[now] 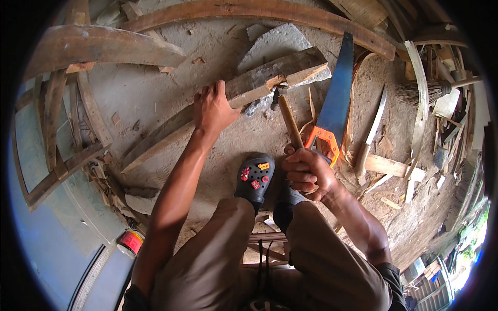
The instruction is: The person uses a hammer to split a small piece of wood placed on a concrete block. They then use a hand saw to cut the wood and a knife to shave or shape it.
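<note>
A thick, weathered wooden beam (254, 85) slants across the ground in front of me, its far right end propped on a broken concrete slab (275, 45). My left hand (213, 108) grips the beam near its middle, fingers curled over the far edge. In my right hand (309, 173) is a hammer (290, 122), held by its wooden handle. The hammer's dark head is at a notch with fresh, pale wood in the beam's near side; whether it touches the wood I cannot tell. Just right of the hammer lies a handsaw (337, 88) with a blue blade and orange handle.
A long knife (374, 122) lies right of the saw among offcuts. Farther right are a twig broom (425, 92) and piled wood strips. A curved timber (249, 9) spans the back; another big timber (98, 46) stands left. A red tin (129, 242) sits lower left.
</note>
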Demonstrator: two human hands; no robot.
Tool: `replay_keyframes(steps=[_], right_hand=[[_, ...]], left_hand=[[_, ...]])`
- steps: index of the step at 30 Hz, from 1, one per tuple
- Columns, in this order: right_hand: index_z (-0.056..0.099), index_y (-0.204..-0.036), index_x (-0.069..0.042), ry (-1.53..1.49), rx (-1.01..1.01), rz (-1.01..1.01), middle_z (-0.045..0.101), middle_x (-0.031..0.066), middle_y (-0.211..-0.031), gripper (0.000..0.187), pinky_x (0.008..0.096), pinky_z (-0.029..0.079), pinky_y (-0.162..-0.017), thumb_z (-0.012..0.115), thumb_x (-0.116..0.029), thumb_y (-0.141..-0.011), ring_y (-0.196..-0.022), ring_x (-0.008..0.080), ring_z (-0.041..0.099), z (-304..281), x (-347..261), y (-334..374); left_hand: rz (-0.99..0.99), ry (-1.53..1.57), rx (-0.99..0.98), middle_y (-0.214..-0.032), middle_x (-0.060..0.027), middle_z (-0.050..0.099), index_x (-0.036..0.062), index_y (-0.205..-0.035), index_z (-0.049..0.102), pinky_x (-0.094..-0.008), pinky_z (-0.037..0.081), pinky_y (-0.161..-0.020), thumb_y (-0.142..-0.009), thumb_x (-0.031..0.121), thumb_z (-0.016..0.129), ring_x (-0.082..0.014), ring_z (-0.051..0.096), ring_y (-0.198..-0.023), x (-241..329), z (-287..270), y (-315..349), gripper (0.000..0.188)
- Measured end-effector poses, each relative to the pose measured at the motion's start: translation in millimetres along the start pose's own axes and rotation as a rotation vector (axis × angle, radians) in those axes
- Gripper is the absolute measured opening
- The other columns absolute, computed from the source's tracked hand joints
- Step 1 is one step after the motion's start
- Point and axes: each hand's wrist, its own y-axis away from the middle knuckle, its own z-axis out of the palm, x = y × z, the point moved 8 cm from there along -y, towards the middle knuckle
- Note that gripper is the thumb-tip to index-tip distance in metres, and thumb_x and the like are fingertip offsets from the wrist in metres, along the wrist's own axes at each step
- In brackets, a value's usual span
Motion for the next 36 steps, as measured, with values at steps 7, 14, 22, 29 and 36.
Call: replay_keyframes(steps=[7,14,22,29,36], right_hand=[[0.043,-0.083,-0.016,0.259,0.047,-0.040,0.034,-0.0068,-0.061,0.016,0.0221,0.026,-0.034,0.050,-0.013,-0.098,-0.042,0.0036,0.030,-16,-15,7],[0.044,-0.085,-0.014,0.499,0.130,-0.082,0.033,-0.0057,-0.060,0.013,0.0255,0.022,-0.032,0.050,-0.008,-0.096,-0.039,0.0063,0.028,-35,-25,6],[0.051,-0.106,0.003,1.735,0.557,-0.740,0.049,0.0136,-0.062,0.016,0.0459,0.048,-0.057,0.052,-0.010,-0.096,-0.055,0.0299,0.058,-65,-105,106],[0.043,-0.094,-0.010,0.498,0.310,-0.207,0.036,-0.0062,-0.056,0.011,0.0226,0.030,-0.026,0.053,-0.005,-0.096,-0.035,0.0055,0.034,-60,-34,70],[0.040,-0.074,-0.015,0.024,0.028,0.096,0.034,-0.0071,-0.059,0.026,0.0185,0.025,-0.028,0.048,-0.011,-0.098,-0.037,0.0013,0.029,-10,-1,2]], left_hand=[[0.015,-0.006,0.025,-0.100,-0.0168,0.066,0.0048,-0.106,0.054,-0.0508,0.050,-0.081,-0.066,0.033,0.087,-0.0355,0.064,-0.098,2,-3,0,0.060],[0.020,-0.008,-0.001,-0.100,-0.0164,0.066,0.0046,-0.107,0.055,-0.0503,0.050,-0.081,-0.065,0.033,0.087,-0.0349,0.064,-0.098,1,-2,-2,0.060],[-0.049,0.118,-0.111,-0.110,-0.0213,0.067,-0.0001,-0.120,0.055,-0.0478,0.051,-0.092,-0.065,0.029,0.085,-0.0383,0.064,-0.107,-22,10,-6,0.068],[0.016,0.036,-0.046,-0.105,-0.0208,0.067,0.0014,-0.111,0.056,-0.0469,0.054,-0.086,-0.065,0.028,0.086,-0.0390,0.066,-0.098,-2,-8,-12,0.062],[0.022,-0.036,0.043,-0.102,-0.0168,0.065,0.0046,-0.109,0.054,-0.0479,0.051,-0.083,-0.063,0.029,0.088,-0.0357,0.066,-0.097,-1,-5,-1,0.062]])
